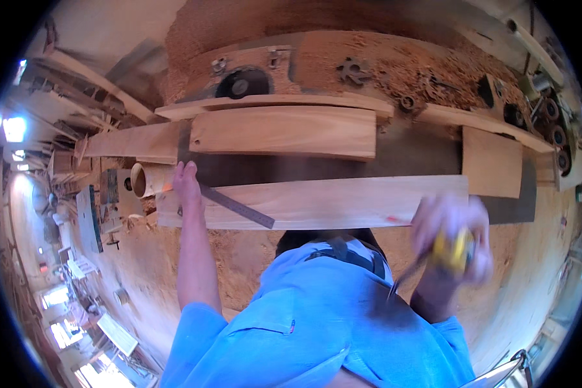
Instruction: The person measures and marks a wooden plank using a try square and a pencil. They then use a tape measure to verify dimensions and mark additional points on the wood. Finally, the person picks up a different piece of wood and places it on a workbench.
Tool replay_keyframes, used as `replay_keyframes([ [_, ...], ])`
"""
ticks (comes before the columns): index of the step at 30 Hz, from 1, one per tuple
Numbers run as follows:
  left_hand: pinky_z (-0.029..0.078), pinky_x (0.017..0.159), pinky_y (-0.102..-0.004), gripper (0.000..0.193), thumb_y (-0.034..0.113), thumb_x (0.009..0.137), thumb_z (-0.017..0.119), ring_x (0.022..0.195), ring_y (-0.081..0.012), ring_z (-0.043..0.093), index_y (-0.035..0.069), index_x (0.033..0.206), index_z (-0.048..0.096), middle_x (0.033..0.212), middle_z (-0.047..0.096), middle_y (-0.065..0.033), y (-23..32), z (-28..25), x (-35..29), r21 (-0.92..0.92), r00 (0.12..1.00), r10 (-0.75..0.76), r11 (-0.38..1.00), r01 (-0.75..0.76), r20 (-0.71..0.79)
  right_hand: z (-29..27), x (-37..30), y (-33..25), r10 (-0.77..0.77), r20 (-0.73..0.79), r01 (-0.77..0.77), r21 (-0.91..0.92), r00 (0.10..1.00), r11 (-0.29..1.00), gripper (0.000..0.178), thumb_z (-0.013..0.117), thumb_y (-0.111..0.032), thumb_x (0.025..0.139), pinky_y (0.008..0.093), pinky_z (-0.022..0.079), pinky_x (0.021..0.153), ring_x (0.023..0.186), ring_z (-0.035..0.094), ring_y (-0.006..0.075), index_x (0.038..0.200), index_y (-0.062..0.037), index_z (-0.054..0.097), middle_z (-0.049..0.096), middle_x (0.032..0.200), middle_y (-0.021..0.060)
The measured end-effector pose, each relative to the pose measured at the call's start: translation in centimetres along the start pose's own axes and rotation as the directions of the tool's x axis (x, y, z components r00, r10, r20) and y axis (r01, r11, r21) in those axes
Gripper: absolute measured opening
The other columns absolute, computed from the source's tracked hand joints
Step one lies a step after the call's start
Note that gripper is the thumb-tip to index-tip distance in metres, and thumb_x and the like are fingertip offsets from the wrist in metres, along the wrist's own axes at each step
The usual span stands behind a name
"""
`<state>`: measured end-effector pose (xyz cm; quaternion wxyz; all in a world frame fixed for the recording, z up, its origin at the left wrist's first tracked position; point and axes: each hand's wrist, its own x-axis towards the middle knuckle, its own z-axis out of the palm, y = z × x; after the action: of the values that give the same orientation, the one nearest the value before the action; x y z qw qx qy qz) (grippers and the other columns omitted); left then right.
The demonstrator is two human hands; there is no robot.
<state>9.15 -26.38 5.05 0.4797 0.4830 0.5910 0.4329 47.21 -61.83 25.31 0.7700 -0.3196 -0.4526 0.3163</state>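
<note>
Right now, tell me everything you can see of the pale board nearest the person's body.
The board is a long, flat plank of pale, bare-looking wood, with a small reddish spot by its lower edge. It lies crosswise in view along the dark tabletop's near side. A ruler slants over its left part, the left hand at the ruler's upper end. The blurred right hand overlaps its right part; contact is unclear.

From my head, the wide fisheye looks down past my near blue shirt (pixel 317 310) onto the dark worktop (pixel 420 152) beyond.

Metal ruler (pixel 239 207) diagonally across pale board (pixel 343 202)
</note>
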Motion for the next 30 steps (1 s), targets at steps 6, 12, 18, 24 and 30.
replay_keyframes([
  [6,0.043,0.099,-0.0363,0.062,0.032,0.096,0.06,0.113,-0.0218,0.057,-0.003,0.144,0.041,0.128,0.059,-0.0143,-2.3,-3.3,9.7,0.019,0.987,-0.142,0.99,0.14,0.074,-10.0,0.5,10.2,0.527,-0.646,-0.51,0.238,0.552,0.826,0.046,0.059,-0.029,0.089,0.0284,0.051,0.065,0.089,0.063,0.0195,0.127,-0.0024,0.058,0.061,0.1,0.0099],
  [12,0.048,0.094,-0.0394,0.048,0.04,0.098,0.056,0.108,-0.0247,0.061,0.003,0.128,0.055,0.117,0.066,-0.0096,-2.9,-0.3,16.2,-0.218,0.883,-0.372,0.872,0.438,0.286,-15.4,0.3,16.4,0.63,-0.746,-0.8,0.233,0.218,0.553,0.034,0.067,-0.022,0.082,0.0325,0.049,0.067,0.084,0.06,0.0192,0.114,-0.0127,0.065,0.061,0.094,0.0049],
  [18,0.055,0.075,-0.039,0.039,0.031,0.097,0.058,0.099,-0.0236,0.062,0.004,0.125,0.058,0.117,0.062,-0.0073,-4.0,2.9,19.6,0.189,0.801,-0.503,0.864,0.467,0.325,-14.6,2.7,18.7,0.69,-0.72,-0.786,0.382,0.078,0.487,0.019,0.065,-0.012,0.075,0.042,0.05,0.067,0.077,0.057,0.0211,0.094,-0.0091,0.062,0.061,0.085,0.0067],
  [24,0.054,0.079,-0.039,0.039,0.029,0.098,0.055,0.103,-0.024,0.061,0.003,0.127,0.056,0.12,0.061,-0.0084,-5.5,5.3,22.5,0.189,0.796,-0.459,0.888,0.418,0.394,-11.5,4.0,19.8,0.651,-0.738,-0.764,0.313,0.178,0.564,0.03,0.062,-0.002,0.071,0.0376,0.052,0.061,0.067,0.059,0.0214,0.101,0.0023,0.061,0.061,0.081,0.0099],
  [30,0.052,0.084,-0.039,0.04,0.027,0.099,0.052,0.106,-0.0244,0.06,0.001,0.13,0.054,0.124,0.059,-0.0095,-5.5,7.5,22.2,0.187,0.806,-0.429,0.903,0.386,0.408,-8.7,4.3,21.0,0.436,-0.863,-0.886,-0.029,0.256,0.464,0.058,0.065,-0.008,0.067,0.0322,0.053,0.07,0.079,0.067,0.0198,0.123,0.0067,0.06,0.069,0.094,0.0138],
])
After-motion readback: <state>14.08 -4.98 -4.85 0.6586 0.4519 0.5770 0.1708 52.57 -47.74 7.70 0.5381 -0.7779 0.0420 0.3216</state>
